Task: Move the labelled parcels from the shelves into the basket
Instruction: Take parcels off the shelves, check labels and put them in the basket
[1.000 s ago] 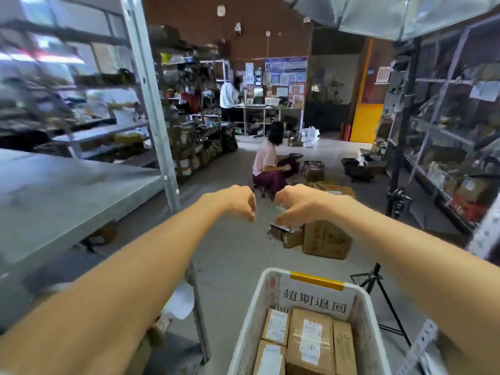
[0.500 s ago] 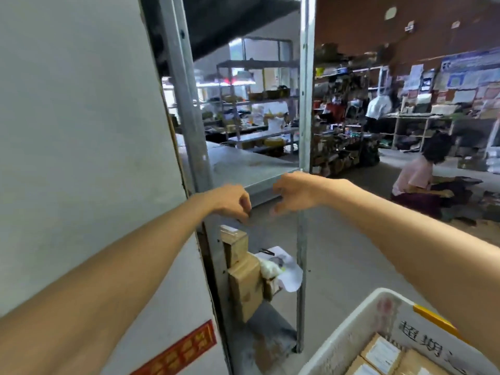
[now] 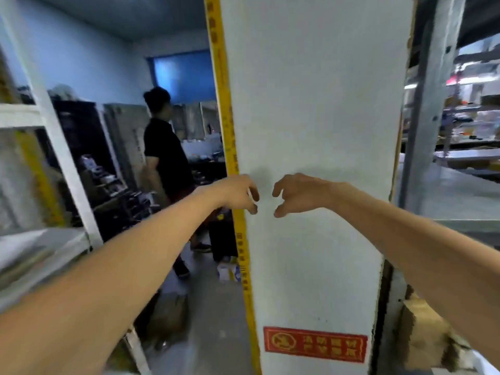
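My left hand [image 3: 238,194] and my right hand [image 3: 296,194] are stretched out side by side, a small gap apart, in front of a white pillar [image 3: 311,104]. The left hand's fingers are curled into a fist, with a thin white sliver at the fingertips that I cannot identify. The right hand's fingers hang loosely curled like a claw and hold nothing. A brown cardboard parcel [image 3: 422,331] sits low on the metal rack at the bottom right. The basket is out of view.
The pillar has a yellow edge strip [image 3: 226,131] and a red sign [image 3: 315,343] low down. A person in black [image 3: 165,158] stands in the aisle to the left. A white shelf unit [image 3: 54,163] lines the left side, and a grey metal upright [image 3: 433,104] stands right of the pillar.
The view has swung left, from the aisle and basket to the pillar. The basket and the seated person have left the frame. My right hand's fingers have loosened.
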